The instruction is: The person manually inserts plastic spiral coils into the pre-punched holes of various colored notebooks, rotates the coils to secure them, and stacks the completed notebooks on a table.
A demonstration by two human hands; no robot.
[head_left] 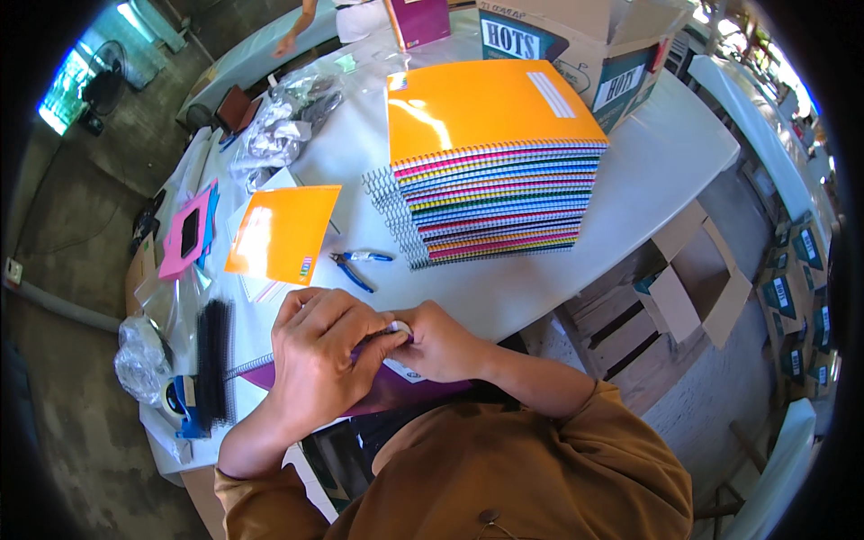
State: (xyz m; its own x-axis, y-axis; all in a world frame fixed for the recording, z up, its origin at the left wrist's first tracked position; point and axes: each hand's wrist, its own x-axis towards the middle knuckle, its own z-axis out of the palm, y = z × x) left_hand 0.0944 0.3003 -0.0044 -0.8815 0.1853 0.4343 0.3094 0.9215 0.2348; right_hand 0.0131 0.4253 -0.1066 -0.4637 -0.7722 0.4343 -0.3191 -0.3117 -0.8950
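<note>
My left hand (322, 358) and my right hand (438, 344) meet at the table's near edge, over a purple notebook (382, 392). Both hands are closed, thumbs and fingers pinched close together along its bound edge. A metal spiral wire (249, 364) sticks out to the left from under my left hand. What exactly the fingertips pinch is partly hidden by the fingers. Just beyond my hands lie blue-handled pliers (355, 270). An orange cover (286, 232) rests on papers to their left. A tall stack of spiral-bound notebooks (504, 202), orange on top, stands farther back.
At the left are a bundle of dark spiral wires (213, 369), a blue tape dispenser (187, 416), crumpled plastic (144, 360) and a phone (190, 232) on pink sheets. Cardboard boxes (621, 85) stand behind the stack; an open carton (697, 274) sits lower right. Another person's hand (286, 45) shows far off.
</note>
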